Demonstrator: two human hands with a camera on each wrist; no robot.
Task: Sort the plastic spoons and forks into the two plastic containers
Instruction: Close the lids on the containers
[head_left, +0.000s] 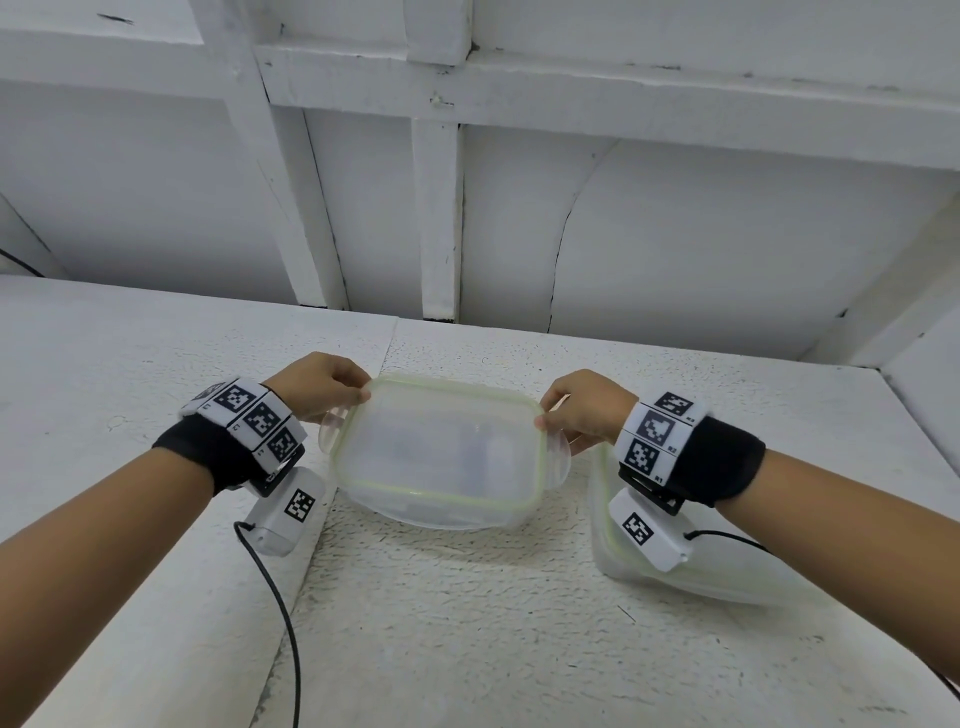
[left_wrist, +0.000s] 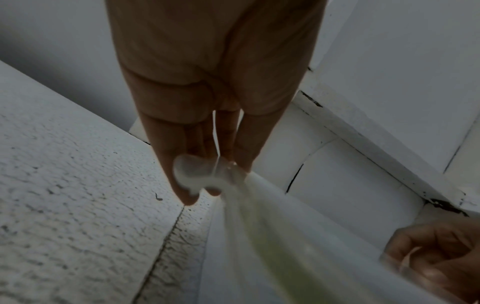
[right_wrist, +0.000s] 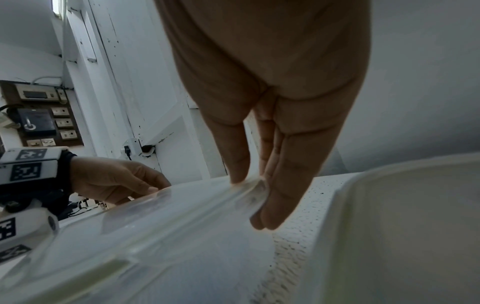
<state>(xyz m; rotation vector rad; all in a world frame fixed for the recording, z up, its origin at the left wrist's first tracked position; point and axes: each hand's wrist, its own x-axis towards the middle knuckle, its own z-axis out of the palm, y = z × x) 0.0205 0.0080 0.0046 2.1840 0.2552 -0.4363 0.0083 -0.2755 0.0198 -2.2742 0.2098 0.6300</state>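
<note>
A translucent lid (head_left: 436, 447) with a pale green seal is held level between both hands, just over a clear plastic container (head_left: 441, 517) on the white surface. My left hand (head_left: 332, 389) pinches the lid's left edge by its side flap (left_wrist: 197, 172). My right hand (head_left: 576, 415) pinches the right edge, thumb on top and fingers underneath (right_wrist: 272, 205). A second open container (head_left: 727, 582) stands to the right, partly hidden under my right wrist. No spoon or fork shows clearly; what lies under the lid is only a blur.
The rough white tabletop (head_left: 467, 623) has a seam (head_left: 291, 597) running along its left part. A white panelled wall (head_left: 467, 208) rises right behind the table. Cables (head_left: 280, 623) hang from the wrist cameras. A switch panel (right_wrist: 44, 115) is mounted far left.
</note>
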